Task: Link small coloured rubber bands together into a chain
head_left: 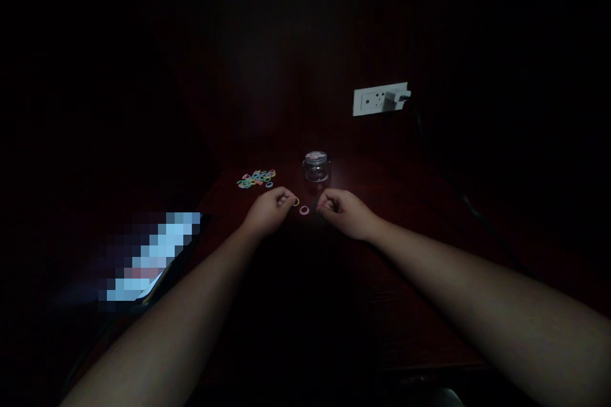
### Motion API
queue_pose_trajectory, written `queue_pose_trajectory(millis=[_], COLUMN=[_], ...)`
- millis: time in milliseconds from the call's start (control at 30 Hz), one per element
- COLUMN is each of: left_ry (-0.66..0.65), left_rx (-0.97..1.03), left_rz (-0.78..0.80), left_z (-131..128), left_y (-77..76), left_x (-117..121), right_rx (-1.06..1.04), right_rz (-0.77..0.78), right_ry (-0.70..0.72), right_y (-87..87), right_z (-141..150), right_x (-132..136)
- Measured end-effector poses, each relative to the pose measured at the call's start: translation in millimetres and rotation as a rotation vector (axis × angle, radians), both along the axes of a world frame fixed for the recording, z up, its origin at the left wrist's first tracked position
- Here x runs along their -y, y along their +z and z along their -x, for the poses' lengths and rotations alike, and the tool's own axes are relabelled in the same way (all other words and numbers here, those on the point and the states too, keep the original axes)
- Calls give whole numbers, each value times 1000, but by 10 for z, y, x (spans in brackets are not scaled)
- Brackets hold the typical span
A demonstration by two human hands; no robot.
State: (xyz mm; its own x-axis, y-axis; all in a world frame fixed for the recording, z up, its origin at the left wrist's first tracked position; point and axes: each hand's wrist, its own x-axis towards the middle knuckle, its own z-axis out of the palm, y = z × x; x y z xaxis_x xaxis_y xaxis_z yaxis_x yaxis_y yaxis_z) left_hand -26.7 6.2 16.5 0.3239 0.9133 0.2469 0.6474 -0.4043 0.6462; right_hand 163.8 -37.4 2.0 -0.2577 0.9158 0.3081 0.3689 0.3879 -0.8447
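Note:
My left hand (273, 208) pinches a small yellow hair tie (296, 201) between thumb and fingertips, just above the dark red tabletop. Beside it on the table lies a pink hair tie (304, 210), in the gap between my hands. My right hand (344, 211) is closed in a pinch to the right of that pink one; what its fingertips hold, if anything, is too dim to make out. Behind my left hand is a loose pile of hair ties (256, 179) in several pastel colours. A clear jar (316, 169) with its lid on stands upright beyond my hands.
At the left, a lit, pixelated screen (157, 257) leans near my left forearm. A white wall socket (367, 102) holds a plugged-in charger (396, 98), and its dark cable runs down at the right. The surroundings are very dark.

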Motion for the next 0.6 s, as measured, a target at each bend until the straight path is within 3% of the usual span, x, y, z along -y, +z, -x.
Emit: queue_pose_trajectory(millis=[133,267,433,600], left_ry=[58,30,43,21], left_rx=[-171,-235,-194,-130], left_rz=[-1,35,29,-37], left_z=[95,133,143,157], left_y=[8,5,-14,-5], left_x=[-61,-92,-93,-95], right_rx=[-2,-64,-136,-174], right_rz=[-2,-30,-168,-177], right_ry=[-27,-129,-386,-415], right_y=[1,18,51,71], right_z=[3,-40,-144,-141], right_x=[-6,-47,-126,-121])
